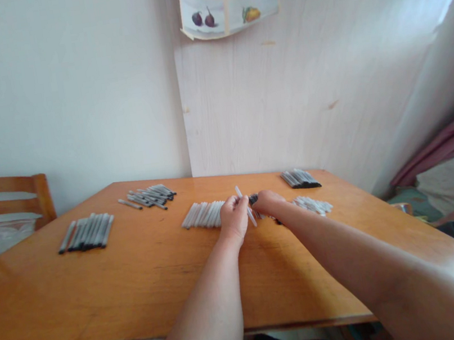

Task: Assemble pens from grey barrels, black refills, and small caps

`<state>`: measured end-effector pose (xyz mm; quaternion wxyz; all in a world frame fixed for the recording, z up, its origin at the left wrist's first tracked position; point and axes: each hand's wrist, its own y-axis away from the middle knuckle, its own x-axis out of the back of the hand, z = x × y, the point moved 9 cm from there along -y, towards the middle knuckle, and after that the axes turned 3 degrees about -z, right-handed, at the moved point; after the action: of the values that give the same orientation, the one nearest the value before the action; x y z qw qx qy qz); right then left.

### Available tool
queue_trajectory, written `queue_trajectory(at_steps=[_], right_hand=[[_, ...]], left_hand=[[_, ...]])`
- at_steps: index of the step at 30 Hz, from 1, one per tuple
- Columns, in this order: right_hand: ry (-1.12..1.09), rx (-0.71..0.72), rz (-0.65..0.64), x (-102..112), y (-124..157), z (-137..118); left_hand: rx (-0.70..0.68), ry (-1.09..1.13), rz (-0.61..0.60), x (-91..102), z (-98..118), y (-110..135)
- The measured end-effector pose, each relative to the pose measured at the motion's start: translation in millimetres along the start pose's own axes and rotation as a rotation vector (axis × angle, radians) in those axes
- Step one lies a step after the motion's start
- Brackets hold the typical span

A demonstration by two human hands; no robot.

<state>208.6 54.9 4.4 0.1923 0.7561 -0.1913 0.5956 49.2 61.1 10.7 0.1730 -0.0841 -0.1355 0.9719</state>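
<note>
My left hand (234, 217) is closed around a slim white pen barrel (252, 217), which tilts across the fingers with both ends sticking out. Just to its right, my right hand (271, 202) is curled in, its fingertips mostly hidden behind the hand. Small black pieces (253, 199) show between the two hands; whether they are held or lie on the table is unclear. A row of white pen barrels (202, 214) lies beside my left hand. Beyond my right wrist is a pile of small whitish pieces (313, 205), partly covered by the arm.
On the wooden table (150, 283) lie a row of black-ended pens (87, 232) at left, a loose pile of pens (152, 196) at the back left and another pen bundle (300, 178) at the back right. A chair (43, 197) stands at left; a wall is behind the table.
</note>
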Motion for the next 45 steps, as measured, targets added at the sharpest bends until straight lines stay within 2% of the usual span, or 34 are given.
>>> queue_trajectory(at_steps=[12, 19, 23, 25, 28, 34, 36, 39, 45], right_hand=[[-0.006, -0.005, 0.010, 2.8, 2.6, -0.1], [-0.031, 0.023, 0.097, 23.4, 10.8, 10.1], [-0.117, 0.087, 0.220, 36.6, 19.9, 25.8], [-0.182, 0.125, 0.266, 41.2, 25.5, 34.9], [-0.336, 0.161, 0.241, 41.6, 31.6, 48.1], [-1.041, 0.153, 0.130, 38.5, 44.4, 72.7], [-1.185, 0.194, 0.142, 41.2, 49.8, 77.6], [-1.251, 0.245, 0.205, 45.6, 56.7, 86.4], [-1.294, 0.248, 0.371, 54.6, 66.2, 105.2]], left_hand=[[0.016, 0.011, 0.004, 0.5, -2.0, -0.8], [0.008, 0.009, -0.012, -0.9, -0.8, 0.6], [0.011, -0.007, -0.023, -3.1, 2.0, 3.3], [0.013, -0.014, -0.032, -4.3, 2.5, 4.2], [0.011, -0.027, -0.061, -7.0, 1.3, 4.6], [0.008, -0.061, -0.126, -13.3, -0.3, 6.8], [0.027, -0.055, -0.144, -16.0, 0.1, 9.1], [0.077, -0.041, -0.190, -22.0, 0.1, 13.7], [0.156, -0.031, -0.319, -36.0, 3.0, 24.8]])
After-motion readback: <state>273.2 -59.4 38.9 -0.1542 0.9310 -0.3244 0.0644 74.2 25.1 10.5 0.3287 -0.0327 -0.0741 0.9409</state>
